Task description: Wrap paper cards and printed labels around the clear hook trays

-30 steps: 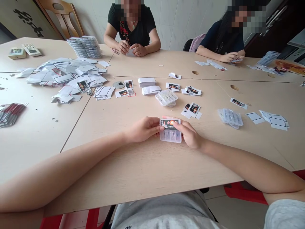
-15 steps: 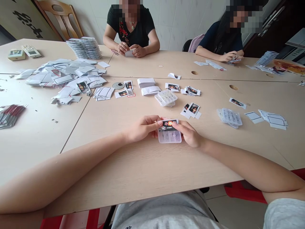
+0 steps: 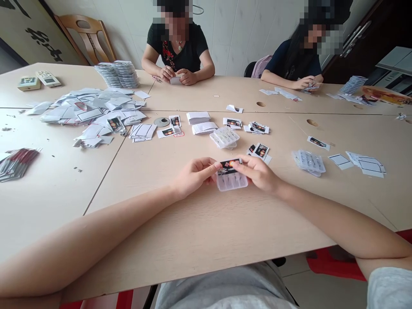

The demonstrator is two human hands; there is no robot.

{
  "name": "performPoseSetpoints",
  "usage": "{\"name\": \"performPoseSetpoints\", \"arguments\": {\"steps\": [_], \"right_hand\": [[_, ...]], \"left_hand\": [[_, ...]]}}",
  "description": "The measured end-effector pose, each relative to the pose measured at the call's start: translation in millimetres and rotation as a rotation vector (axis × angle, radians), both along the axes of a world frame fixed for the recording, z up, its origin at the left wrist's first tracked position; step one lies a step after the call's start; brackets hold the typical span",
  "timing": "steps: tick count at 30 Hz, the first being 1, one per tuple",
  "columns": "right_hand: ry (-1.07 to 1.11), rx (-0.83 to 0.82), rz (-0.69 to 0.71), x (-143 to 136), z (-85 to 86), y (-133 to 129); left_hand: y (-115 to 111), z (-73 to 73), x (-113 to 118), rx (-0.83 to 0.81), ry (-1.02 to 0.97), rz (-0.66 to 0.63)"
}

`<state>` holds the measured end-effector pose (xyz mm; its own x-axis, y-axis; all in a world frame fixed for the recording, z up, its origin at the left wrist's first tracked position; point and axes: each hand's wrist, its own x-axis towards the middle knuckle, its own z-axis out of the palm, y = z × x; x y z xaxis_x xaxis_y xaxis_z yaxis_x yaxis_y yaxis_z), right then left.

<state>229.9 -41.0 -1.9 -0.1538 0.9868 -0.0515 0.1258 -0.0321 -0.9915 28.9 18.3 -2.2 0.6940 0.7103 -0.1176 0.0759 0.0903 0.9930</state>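
I had a clear divided plastic case [image 3: 232,183] gripped between both hands, in from the near edge of the table [image 3: 193,240], its near side running roughly in line with that edge. My left hand [image 3: 195,176] was closed on its left side, the thumb on the left end of a black printed label [image 3: 228,167]; my right hand [image 3: 262,174] clasped the other side, that thumb bearing on the label's right end. The label lay across the part of the lid farther from me. I could not tell whether it was fully stuck, nor whether the case touched the surface.

To do it well, I judged, I needed the label square with the lid's far side, smoothed from the middle outward so no bubble or lifted corner stayed, with fingers supporting from beneath so the lid did not bow. Loose labels [image 3: 262,150] and a small stack of similar cases [image 3: 224,136] lay farther toward the far edge.
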Motion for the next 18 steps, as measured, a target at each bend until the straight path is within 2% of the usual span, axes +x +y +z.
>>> {"name": "performPoseSetpoints", "arguments": {"steps": [3, 6, 9, 12, 15, 18], "right_hand": [[0.026, 0.102, -0.217, 17.8, 16.7, 33.1], [-0.003, 0.104, -0.47, 39.0, 33.0, 94.4], [-0.067, -0.043, -0.599, 52.8, 38.9, 161.2], [-0.159, -0.119, -0.629, 54.9, 33.9, 208.1], [-0.205, -0.139, -0.61, 52.4, 25.9, 228.5], [-0.279, -0.098, -0.624, 53.8, 24.5, 224.9]], "left_hand": [[-1.2, 1.9, 0.6, -0.07, -0.032, 0.053], [-0.8, 2.1, 0.2, -0.097, -0.028, 0.043], [-0.3, 1.4, -0.8, -0.064, 0.01, 0.015], [-1.2, 1.8, -2.4, -0.039, 0.03, 0.002], [-2.5, 2.0, -4.1, -0.041, 0.029, -0.007], [-2.7, 0.1, -4.5, -0.033, 0.032, -0.034]]}}
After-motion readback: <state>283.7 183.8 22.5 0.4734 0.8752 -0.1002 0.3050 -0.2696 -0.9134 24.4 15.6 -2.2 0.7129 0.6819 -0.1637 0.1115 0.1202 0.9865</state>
